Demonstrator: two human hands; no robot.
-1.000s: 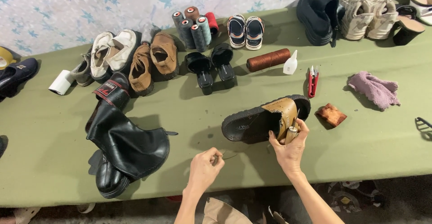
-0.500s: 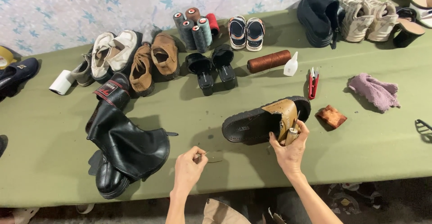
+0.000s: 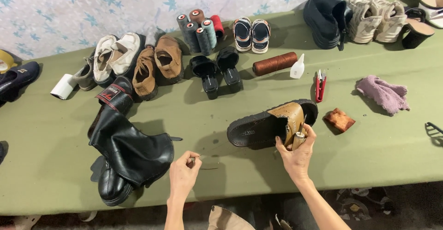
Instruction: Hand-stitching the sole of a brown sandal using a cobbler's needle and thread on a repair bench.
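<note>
Head view: the right hand [image 3: 297, 156] has its grip closed around a small tool [image 3: 299, 140] and presses against the tan strap of a sandal [image 3: 272, 124], which lies on the green surface [image 3: 55, 165] just above that grip. The left hand [image 3: 183, 177] pinches a thin needle [image 3: 199, 156] between fingertips, grip nearly shut. A black boot [image 3: 129, 151] lies just left of this grip; red snips [image 3: 320, 84] lie up and right of the sandal.
</note>
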